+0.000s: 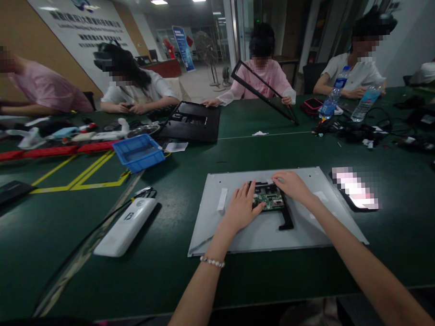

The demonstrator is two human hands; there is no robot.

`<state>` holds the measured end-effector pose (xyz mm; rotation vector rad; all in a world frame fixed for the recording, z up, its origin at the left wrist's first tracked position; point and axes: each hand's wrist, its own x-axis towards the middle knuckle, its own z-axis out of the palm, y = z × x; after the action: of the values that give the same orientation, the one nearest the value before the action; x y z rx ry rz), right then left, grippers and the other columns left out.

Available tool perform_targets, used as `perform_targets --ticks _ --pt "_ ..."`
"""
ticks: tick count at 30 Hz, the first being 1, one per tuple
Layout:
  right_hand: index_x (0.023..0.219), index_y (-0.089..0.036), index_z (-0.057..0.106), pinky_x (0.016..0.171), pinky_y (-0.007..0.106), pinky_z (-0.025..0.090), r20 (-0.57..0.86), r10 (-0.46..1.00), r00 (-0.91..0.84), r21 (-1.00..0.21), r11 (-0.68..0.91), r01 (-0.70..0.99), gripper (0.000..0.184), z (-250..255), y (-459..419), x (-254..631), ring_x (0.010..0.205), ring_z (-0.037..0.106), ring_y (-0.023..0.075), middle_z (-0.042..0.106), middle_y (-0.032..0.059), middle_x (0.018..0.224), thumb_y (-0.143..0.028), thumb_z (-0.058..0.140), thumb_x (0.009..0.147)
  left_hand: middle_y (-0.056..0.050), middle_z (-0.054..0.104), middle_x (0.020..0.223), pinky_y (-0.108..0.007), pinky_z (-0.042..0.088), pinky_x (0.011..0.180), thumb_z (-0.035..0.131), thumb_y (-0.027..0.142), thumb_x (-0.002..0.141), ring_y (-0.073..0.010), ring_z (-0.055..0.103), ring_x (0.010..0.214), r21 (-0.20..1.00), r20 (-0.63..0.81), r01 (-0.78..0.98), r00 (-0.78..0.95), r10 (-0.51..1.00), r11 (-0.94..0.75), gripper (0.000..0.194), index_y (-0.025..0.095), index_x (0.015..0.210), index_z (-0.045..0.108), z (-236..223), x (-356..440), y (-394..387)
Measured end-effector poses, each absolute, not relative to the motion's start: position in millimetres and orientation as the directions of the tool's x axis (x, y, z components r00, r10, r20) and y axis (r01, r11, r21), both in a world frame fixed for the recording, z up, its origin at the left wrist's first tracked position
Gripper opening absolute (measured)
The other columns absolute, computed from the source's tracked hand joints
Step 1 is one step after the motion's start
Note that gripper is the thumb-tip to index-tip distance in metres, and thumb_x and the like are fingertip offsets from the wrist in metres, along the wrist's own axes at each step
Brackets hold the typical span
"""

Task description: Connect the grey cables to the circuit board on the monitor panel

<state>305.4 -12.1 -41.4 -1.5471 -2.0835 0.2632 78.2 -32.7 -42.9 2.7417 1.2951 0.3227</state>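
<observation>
A green circuit board [271, 202] sits in a black plastic frame [286, 217] on a flat pale grey panel [249, 236]. My left hand [243, 207] lies on the left side of the frame, fingers stretched out and thumb spread at the board's near edge. At the frame's top right corner, my right hand [290, 185] has its thumb and fingertips brought together; whatever is between them is too small to name. A white strip [222, 199] lies on the panel left of my left hand.
Left of the panel lies a white power bank [126, 227] with a cable, and beyond it a blue bin [139, 153]. A phone [355, 189] lies to the right. Across the table a person holds a black rectangular frame [264, 89]; bottles [334, 93] stand at the far right.
</observation>
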Motion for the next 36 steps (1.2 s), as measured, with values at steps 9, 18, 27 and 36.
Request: perform_targets --ticks 9,18,27,36 --pt "0.108 -0.017 0.065 0.092 0.037 0.043 0.174 0.984 -0.043 -0.48 0.123 0.869 0.03 -37.5 -52.0 378.5 0.103 0.059 0.023 0.065 0.009 0.111 -0.022 0.051 0.082 -0.016 0.025 0.148 -0.047 0.025 0.107 0.03 0.056 0.092 -0.0281 0.021 0.137 0.162 0.136 0.746 0.632 0.763 -0.646 0.073 0.016 0.146 0.001 -37.3 80.1 -33.4" --pt "0.115 -0.021 0.061 0.079 0.034 0.049 0.074 0.996 -0.039 -0.575 0.075 0.815 0.038 -52.9 -68.3 398.3 0.091 0.061 0.021 0.06 0.01 0.113 -0.023 0.059 0.077 -0.012 0.014 0.152 -0.05 0.018 0.11 0.026 0.057 0.092 -0.0269 0.01 0.14 0.111 0.169 0.756 0.626 0.761 -0.646 0.07 0.02 0.147 0.003 -30.2 82.9 -37.6" --pt "0.099 -0.019 0.068 0.072 0.03 0.048 0.102 0.995 -0.012 -0.545 0.066 0.836 0.027 -56.4 -54.7 385.1 0.075 0.062 0.0177 0.067 0.0063 0.088 -0.018 0.054 0.077 -0.01 0.014 0.153 -0.05 0.015 0.111 0.032 0.053 0.092 -0.0259 0.009 0.14 0.086 0.156 0.728 0.664 0.731 -0.68 0.069 0.022 0.147 0.003 -31.8 86.4 -38.3" --pt "0.087 -0.019 0.068 0.071 0.031 0.05 0.043 0.991 0.127 -0.755 -0.051 0.654 0.019 -55.7 -69.2 383.4 0.076 0.065 0.0188 0.07 0.0053 0.083 -0.028 0.056 0.076 -0.008 0.022 0.151 -0.046 0.011 0.113 0.035 0.048 0.093 -0.0231 0.014 0.14 0.071 0.156 0.656 0.737 0.657 -0.752 0.063 0.021 0.145 0.014 -20.3 99.2 -47.5"
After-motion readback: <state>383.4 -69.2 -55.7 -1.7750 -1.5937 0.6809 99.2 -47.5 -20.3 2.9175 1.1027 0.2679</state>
